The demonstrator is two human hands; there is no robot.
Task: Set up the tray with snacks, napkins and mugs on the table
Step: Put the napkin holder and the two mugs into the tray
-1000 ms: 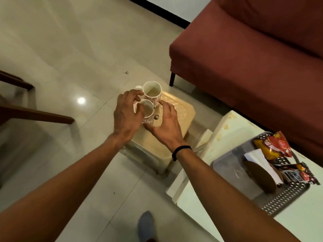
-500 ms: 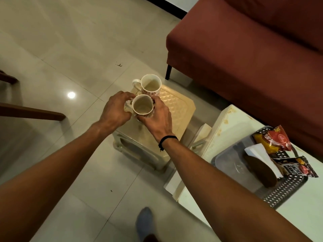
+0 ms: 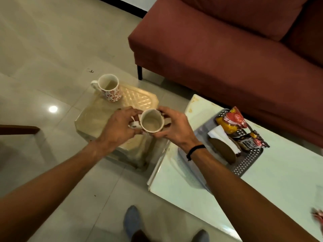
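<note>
Both my hands hold a white mug with a red flower pattern in the air above the right edge of a beige plastic stool. My left hand grips its handle side and my right hand cups its right wall. A second, matching mug stands upright on the stool's far corner. On the pale table to the right lies a grey perforated tray holding snack packets, a white napkin and a brown oval item.
A dark red sofa runs behind the table and stool. A wooden chair arm juts in at the left edge. My feet stand on the tiled floor below. Something red shows at the table's right edge.
The nearer mug has been lifted off the stool and carried right and toward me, held by both hands. The other mug stays on the stool.
</note>
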